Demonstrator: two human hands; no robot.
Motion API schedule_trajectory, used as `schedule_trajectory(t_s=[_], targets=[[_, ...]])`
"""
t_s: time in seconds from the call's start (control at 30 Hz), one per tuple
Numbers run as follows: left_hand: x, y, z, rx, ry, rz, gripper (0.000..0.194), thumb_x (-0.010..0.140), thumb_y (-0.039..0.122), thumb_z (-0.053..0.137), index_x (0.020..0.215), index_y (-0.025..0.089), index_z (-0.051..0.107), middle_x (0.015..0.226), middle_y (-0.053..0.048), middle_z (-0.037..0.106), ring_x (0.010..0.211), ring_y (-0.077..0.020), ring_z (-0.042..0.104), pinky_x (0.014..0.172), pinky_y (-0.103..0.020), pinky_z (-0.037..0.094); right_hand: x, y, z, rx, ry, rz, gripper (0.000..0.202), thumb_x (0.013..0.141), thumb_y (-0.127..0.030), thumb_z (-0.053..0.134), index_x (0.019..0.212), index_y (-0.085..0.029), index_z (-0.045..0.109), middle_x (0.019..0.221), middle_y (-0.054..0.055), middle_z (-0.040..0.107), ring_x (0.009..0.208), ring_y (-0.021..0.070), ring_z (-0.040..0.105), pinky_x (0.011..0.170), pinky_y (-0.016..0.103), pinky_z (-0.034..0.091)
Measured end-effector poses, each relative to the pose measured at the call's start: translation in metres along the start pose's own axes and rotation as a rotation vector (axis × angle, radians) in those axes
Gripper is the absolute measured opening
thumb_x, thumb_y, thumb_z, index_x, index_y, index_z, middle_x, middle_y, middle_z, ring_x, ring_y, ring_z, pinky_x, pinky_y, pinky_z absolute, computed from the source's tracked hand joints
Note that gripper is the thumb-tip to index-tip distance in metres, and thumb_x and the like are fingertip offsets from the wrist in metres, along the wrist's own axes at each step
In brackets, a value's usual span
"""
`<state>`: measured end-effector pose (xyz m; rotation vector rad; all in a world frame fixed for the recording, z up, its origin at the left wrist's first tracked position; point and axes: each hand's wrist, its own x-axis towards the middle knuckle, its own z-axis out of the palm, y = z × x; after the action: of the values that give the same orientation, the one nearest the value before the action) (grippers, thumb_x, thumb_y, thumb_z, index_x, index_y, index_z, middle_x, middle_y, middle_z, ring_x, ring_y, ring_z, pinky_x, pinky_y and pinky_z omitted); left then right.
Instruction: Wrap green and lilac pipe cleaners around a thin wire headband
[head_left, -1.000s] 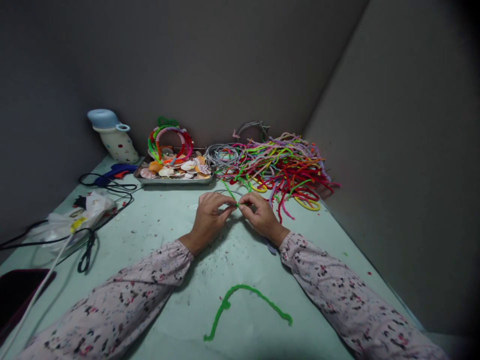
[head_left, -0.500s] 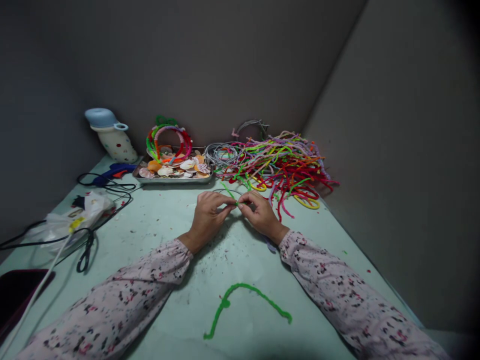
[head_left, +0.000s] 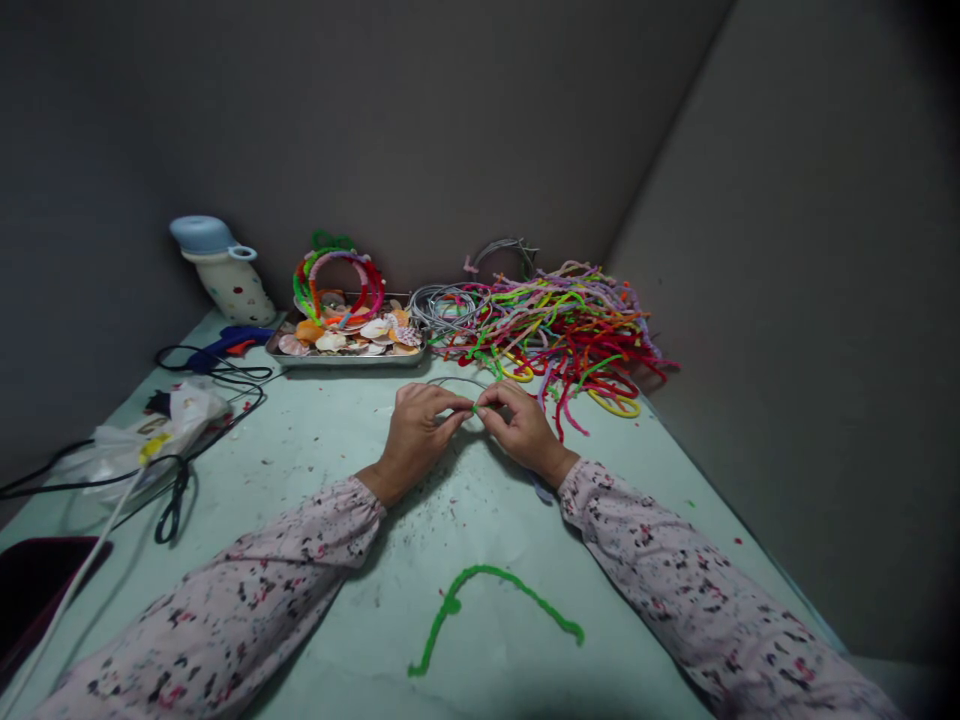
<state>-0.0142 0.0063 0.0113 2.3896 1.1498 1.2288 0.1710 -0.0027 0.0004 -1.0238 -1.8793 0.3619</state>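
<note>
Grips, left (head_left: pixel 424 428) and right (head_left: pixel 519 428), both pinch one green bit (head_left: pixel 475 408) beyond one bent stem (head_left: pixel 484 570).

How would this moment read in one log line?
left hand: pinching green strand; right hand: pinching alongside; grey wire: arched beyond hands; bent green stem: on table

Wire arc (head_left: pixel 457 379) gry; fuzzy stem (head_left: pixel 487 571) grn; sleeves (head_left: pixel 247 590) pink, blk/red specks.

The left hand (head_left: pixel 421 428) and right hand (head_left: pixel 527 430) pinch a green pipe-cleaner bit (head_left: pixel 475 408) by a gray wire (head_left: pixel 456 379). Near: a bent green pipe cleaner (head_left: pixel 487 571). Far left: seashells (head_left: pixel 375 328); far right: a pipe-cleaner pile (head_left: pixel 574 310).
</note>
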Motion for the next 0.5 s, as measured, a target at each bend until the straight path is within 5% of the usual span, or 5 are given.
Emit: schedule_trajectory(t_s=[0.5], targets=[[0.0013,0.0052,-0.0014,0.035,-0.045,-0.019,0.005,0.086,0.026,0.065,0.089,0.021,0.067,0.085,0.0,0.07,0.087,-0.0189,0.061,0.09,-0.038,0.037,0.0005,-0.0015,-0.0002,-0.03,0.022,-0.094,0.003,0.086,-0.018,0.057,0.085,-0.021,0.056,0.083,0.004,0.059,0.085,0.0216,0.053,0.081,0.038,0.043]])
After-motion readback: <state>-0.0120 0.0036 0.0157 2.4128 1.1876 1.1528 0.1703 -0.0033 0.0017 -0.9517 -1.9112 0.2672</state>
